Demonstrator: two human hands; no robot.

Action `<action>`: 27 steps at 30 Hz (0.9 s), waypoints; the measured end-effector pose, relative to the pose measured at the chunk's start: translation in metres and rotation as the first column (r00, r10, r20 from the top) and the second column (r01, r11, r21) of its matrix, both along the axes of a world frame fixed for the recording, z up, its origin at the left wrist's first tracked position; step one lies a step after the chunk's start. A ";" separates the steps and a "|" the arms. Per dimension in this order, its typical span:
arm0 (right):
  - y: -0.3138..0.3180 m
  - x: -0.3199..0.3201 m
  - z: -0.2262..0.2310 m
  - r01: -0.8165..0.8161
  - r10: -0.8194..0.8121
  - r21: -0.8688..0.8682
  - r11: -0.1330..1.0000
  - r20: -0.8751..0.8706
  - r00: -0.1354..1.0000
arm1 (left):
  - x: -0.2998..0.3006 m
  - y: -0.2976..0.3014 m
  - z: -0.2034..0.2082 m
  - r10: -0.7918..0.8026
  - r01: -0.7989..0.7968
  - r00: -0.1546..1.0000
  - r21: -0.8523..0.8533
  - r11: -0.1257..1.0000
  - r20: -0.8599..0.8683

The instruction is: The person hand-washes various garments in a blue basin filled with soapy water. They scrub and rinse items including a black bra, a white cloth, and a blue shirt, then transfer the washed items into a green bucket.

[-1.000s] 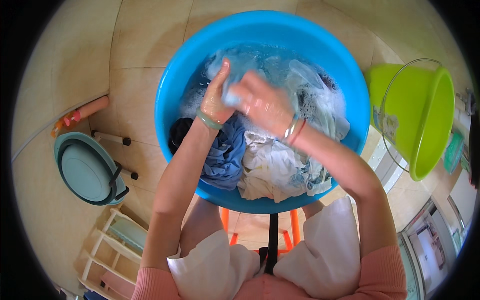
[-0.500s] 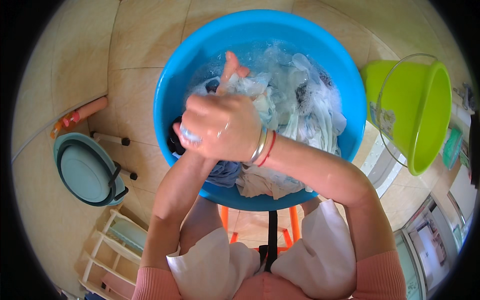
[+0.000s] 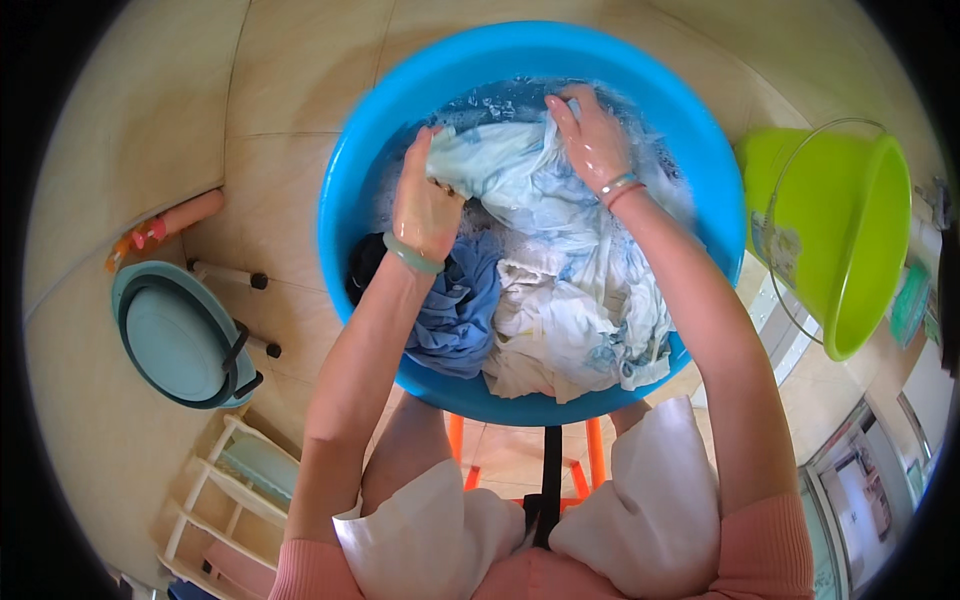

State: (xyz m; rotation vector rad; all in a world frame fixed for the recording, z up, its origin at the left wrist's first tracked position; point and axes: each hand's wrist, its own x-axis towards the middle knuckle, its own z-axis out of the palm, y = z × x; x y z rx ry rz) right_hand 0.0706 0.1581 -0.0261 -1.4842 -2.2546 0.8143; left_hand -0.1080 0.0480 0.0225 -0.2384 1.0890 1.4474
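Stretching between the person's two hands is a wet, white-and-pale-blue thin cloth (image 3: 510, 165), lifted above the soapy water (image 3: 500, 100) of a big round blue plastic tub (image 3: 345, 215). The left grip (image 3: 428, 200), with a pale green ring-shaped bangle (image 3: 413, 254) at its wrist, is closed on the cloth's left end, though from where I stand the cloth hides part of the fingers. The right grip (image 3: 597, 148) has its fingers curled on the cloth's other side; a silvery bangle and a red cord (image 3: 618, 188) circle that wrist. Just below the left grip lies a crumpled blue fabric (image 3: 460, 310), with a dark, nearly black piece (image 3: 363, 265) to its left. Nearer the person than both grips, a heap of off-white cloth with bluish patches (image 3: 560, 330) sits against the tub's near wall; I can't tell where the held cloth ends and the heap begins. Well to the right of the right grip is a lime-green plastic bucket (image 3: 815, 240) with a wire handle; far left of the left grip, a grey-teal oval basin (image 3: 175, 340).
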 end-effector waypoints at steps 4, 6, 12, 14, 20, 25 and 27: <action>-0.024 -0.001 0.006 -0.364 0.380 -0.109 0.925 0.205 0.902 | 0.000 -0.013 -0.043 -0.045 0.043 0.991 -0.013 0.999 -0.123; -0.015 -0.006 -0.016 -0.372 0.512 -0.380 0.847 0.391 0.765 | -0.003 -0.018 -0.063 -0.160 0.147 0.983 -0.140 0.979 -0.090; -0.027 -0.030 0.011 -0.122 0.121 0.005 0.993 0.057 0.991 | 0.008 0.002 -0.037 -0.157 0.156 0.980 0.021 0.988 0.125; -0.055 -0.034 0.053 -0.357 0.357 0.015 0.934 -0.060 0.932 | -0.003 -0.005 -0.037 -0.295 0.238 0.888 0.195 0.951 0.352; -0.120 -0.047 0.129 -0.414 0.476 0.279 0.866 -0.208 0.855 | 0.025 0.008 0.036 -0.338 0.309 0.917 0.158 0.938 0.213; -0.117 -0.068 0.140 -0.361 0.461 0.401 0.842 -0.187 0.867 | 0.024 0.010 0.016 -0.443 0.229 0.730 0.424 0.876 0.521; -0.112 -0.073 0.143 -0.380 0.490 0.394 0.837 -0.228 0.842 | 0.019 0.010 0.015 -0.500 0.204 0.670 0.511 0.835 0.550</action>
